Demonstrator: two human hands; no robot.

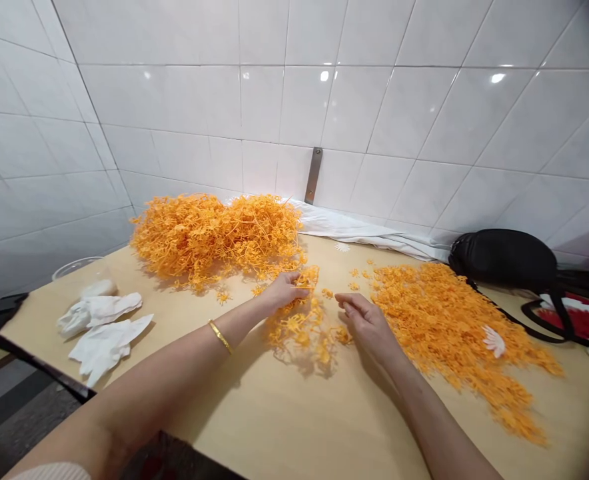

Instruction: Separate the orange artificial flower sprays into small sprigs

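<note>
My left hand (288, 291), with a gold bangle on its wrist, is closed on a cluster of orange plastic flower pieces (302, 327) on thin branching stems. Part of the cluster hangs below the fingers, over the table. To its right, my right hand (367, 320) has its fingers curled and drawn together. Close to those fingertips is a small orange flower piece (327, 293); whether the fingers touch it I cannot tell. More orange bits show just left of the right palm.
A tall tangled orange heap (214, 233) stands at the back left. Loose orange pieces (439, 320) spread at the right, a white flower piece (494, 341) on them. Crumpled white tissues (107, 333) lie left. A black bag (504, 257) and white cloth (364, 230) sit by the tiled wall.
</note>
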